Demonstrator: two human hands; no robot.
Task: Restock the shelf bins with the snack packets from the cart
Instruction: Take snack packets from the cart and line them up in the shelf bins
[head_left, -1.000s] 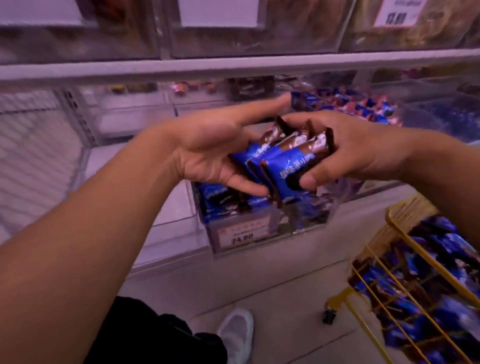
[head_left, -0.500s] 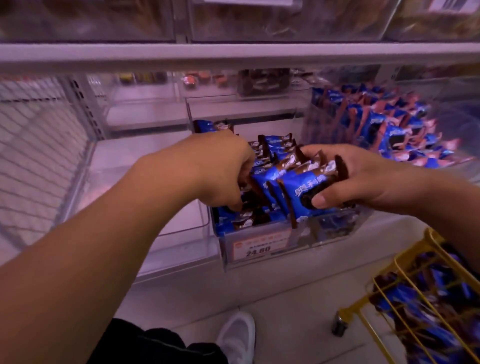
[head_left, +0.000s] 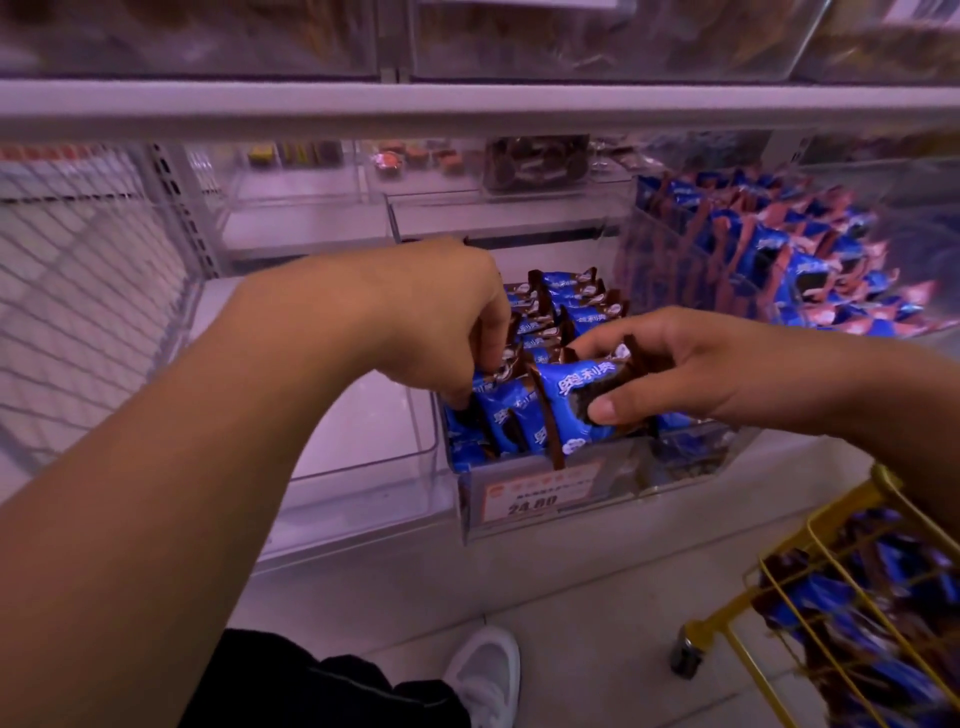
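Over the clear bin (head_left: 545, 499), the right hand (head_left: 691, 364) pinches a blue packet (head_left: 576, 400); the left hand (head_left: 447, 322), at nine o'clock of it, grips packets standing inside. The cart (head_left: 841, 582) sits at four o'clock.

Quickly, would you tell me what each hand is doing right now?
Left hand: pinching a blue packet in the bin.
Right hand: holding a blue snack packet.

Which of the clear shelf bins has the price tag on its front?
The middle bin, where both hands are working; its orange-and-white tag reads 24.80. The bin to its left has no tag.
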